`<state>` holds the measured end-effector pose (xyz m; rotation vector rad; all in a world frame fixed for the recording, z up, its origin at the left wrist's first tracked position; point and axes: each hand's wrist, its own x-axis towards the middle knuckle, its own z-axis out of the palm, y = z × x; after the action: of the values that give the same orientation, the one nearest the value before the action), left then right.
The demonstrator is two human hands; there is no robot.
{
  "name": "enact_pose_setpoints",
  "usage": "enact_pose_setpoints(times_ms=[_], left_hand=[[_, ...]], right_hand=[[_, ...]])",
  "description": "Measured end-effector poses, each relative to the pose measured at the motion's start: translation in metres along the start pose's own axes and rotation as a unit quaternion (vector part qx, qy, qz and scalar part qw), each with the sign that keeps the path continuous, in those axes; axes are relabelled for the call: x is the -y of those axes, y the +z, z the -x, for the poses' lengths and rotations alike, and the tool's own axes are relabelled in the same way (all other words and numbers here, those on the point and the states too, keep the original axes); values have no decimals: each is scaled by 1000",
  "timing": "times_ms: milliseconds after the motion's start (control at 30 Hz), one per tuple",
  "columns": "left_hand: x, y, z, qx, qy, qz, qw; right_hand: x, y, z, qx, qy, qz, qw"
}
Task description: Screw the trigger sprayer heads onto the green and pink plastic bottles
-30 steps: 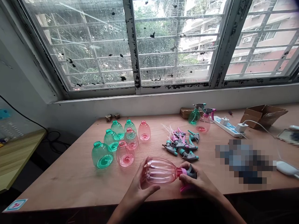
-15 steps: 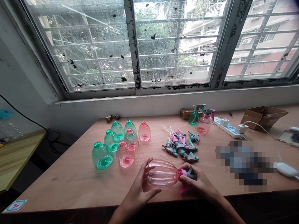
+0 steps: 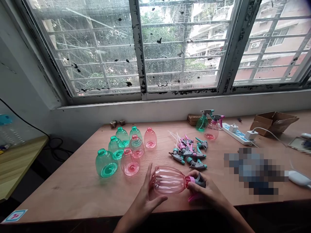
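Note:
A clear pink spray bottle (image 3: 169, 180) lies sideways between my hands above the table's front edge, its base to the left. My left hand (image 3: 143, 200) cups that base loosely; its index finger points up off the plastic and the thumb stretches out below. The other left fingers are partly hidden behind the bottle. At the neck, my right hand (image 3: 206, 187) grips the pink collar of the grey trigger sprayer (image 3: 200, 180). The sprayer's pink trigger (image 3: 194, 196) hangs under the right fingers.
Green bottles (image 3: 106, 163) and pink bottles (image 3: 130, 161) without tops stand at left. Loose sprayer heads (image 3: 187, 150) are piled beyond my hands. Behind them stand two bottles with sprayers, a green one (image 3: 202, 123) and a pink one (image 3: 212, 131), near a power strip (image 3: 236, 133) and cardboard box (image 3: 273, 123).
The left index finger has straightened and lifted away from the base of the bottle. The bottle and my right hand have hardly moved.

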<state>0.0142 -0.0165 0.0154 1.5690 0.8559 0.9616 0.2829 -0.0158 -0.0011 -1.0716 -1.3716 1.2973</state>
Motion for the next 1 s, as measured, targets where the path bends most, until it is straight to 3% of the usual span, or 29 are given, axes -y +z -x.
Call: enact_pose_setpoints(times_ms=[267, 467, 667, 800, 1000], left_hand=[[-1, 0, -2, -3, -20, 6, 1000], [3, 0, -3, -17, 13, -57, 998], [9, -3, -2, -8, -21, -35, 999], [7, -3, -1, -9, 2, -46, 999], [7, -4, 1, -2, -37, -30, 999]], right_hand=[[-2, 0, 1, 10, 1, 20, 1000], [-2, -1, 0, 0, 9, 2, 1000], [-2, -1, -1, -3, -9, -10, 1000], [-3, -1, -1, -4, -15, -15, 1000], [-4, -3, -1, 17, -20, 10, 1000]])
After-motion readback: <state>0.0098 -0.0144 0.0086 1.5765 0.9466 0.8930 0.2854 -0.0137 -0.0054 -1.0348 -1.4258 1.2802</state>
